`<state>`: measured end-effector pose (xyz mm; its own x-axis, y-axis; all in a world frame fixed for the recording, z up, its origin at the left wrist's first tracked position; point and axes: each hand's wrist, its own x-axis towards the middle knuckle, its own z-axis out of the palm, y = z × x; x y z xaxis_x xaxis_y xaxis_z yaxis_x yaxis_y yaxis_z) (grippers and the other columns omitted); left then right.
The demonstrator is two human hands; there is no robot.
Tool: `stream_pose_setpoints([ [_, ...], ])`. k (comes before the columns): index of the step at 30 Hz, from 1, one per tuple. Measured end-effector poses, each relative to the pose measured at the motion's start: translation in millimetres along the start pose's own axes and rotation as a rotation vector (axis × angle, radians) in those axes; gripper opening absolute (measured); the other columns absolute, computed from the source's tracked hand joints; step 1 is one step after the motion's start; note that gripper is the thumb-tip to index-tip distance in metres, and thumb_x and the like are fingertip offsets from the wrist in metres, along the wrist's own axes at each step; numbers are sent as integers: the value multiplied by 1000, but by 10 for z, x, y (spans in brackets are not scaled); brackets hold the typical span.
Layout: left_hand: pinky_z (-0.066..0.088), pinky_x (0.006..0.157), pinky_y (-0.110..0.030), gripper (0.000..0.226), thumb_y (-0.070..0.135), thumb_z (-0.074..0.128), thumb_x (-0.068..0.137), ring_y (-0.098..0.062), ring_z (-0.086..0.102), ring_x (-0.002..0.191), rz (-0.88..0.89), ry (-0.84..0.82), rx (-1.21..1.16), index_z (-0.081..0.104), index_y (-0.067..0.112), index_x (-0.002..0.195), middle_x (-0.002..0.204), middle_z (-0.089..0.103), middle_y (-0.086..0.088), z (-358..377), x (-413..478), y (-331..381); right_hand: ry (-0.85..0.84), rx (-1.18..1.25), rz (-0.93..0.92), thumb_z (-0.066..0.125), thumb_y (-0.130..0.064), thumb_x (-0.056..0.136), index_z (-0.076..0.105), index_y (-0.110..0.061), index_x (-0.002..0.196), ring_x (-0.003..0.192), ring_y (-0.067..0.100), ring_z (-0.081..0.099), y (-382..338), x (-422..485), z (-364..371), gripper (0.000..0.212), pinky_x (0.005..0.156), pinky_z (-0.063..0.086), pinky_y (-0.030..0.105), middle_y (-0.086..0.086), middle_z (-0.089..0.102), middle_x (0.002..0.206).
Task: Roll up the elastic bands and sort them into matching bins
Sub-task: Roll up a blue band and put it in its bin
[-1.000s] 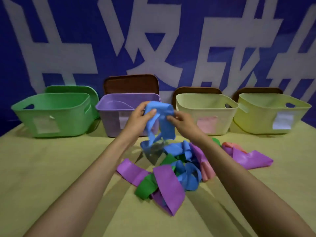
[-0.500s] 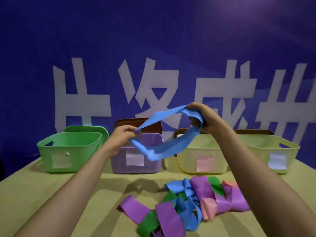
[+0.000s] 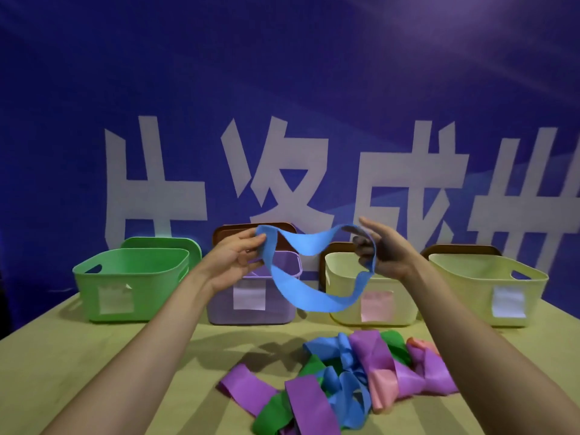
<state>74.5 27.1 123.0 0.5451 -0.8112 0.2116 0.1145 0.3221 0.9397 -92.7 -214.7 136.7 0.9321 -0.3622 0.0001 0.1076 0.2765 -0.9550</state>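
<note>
The step in hand looks like opening the blue band (image 3: 301, 277) out flat before it is rolled. Doing that well starts on the left: the left hand (image 3: 232, 262) should keep its pinch firm as an anchor, since that end will likely become the core of the roll. Across the middle the loop carries a twist (the upper strand dips and turns between the hands), so it wants turning until both strands lie flat on each other. On the right, the right hand (image 3: 386, 252) should give only light tension, because a band rolled while stretched would probably spring open in the bin. I cannot tell which bin matches blue. The pale yellow bin (image 3: 335, 287) has a pink label, and the yellow-green bin (image 3: 464, 290) to its right has a whitish one.

The left forearm rises from the lower left. Its hand sits in front of the purple bin (image 3: 222, 313), with thumb and fingers pinching the band's left end. The band hangs in the air between the hands, above the table (image 3: 94, 356) and well clear of the pile of bands (image 3: 345, 378). The right forearm comes up from the lower right, and its hand is about level with the left, the two held apart. Its forefinger points upward while the other fingers curl through the loop's right end and hold it.
</note>
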Motion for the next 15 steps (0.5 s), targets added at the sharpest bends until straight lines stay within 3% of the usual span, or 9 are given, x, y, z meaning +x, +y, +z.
stream_pose_setpoints([
  [4,56,69,-22,16,4,52,93,-11,66,82,133,50,96,65,10,102,88,71,1,223,71,-7,56,-649,138,59,-32,92,66,-10,104,67,10,58,167,-31,156,26,64,47,22,2,63,84],
  [6,56,72,-22,13,5,60,89,-11,66,84,177,79,203,66,10,100,91,69,-1,355,114,-17,84,-836,88,56,-36,94,62,-12,111,88,15,60,236,-30,251,30,78,49,29,4,64,103],
  [8,54,78,-25,12,4,64,87,-10,64,82,217,97,318,67,10,97,90,69,-2,468,148,-45,135,-754,-101,51,-42,95,62,-13,114,102,19,59,251,-35,350,37,87,48,32,7,64,115],
  [11,52,79,-22,18,2,63,87,-9,63,84,271,74,484,66,7,105,92,68,-3,587,167,-94,29,-515,-354,53,-39,93,64,-14,114,105,18,64,217,-60,500,35,90,51,30,7,68,112],
  [15,53,73,-21,22,10,68,85,-14,65,91,296,84,626,67,9,108,97,69,-5,612,166,-121,71,-721,-530,65,-25,88,68,-16,101,93,16,66,171,-40,591,16,77,55,24,4,69,95],
])
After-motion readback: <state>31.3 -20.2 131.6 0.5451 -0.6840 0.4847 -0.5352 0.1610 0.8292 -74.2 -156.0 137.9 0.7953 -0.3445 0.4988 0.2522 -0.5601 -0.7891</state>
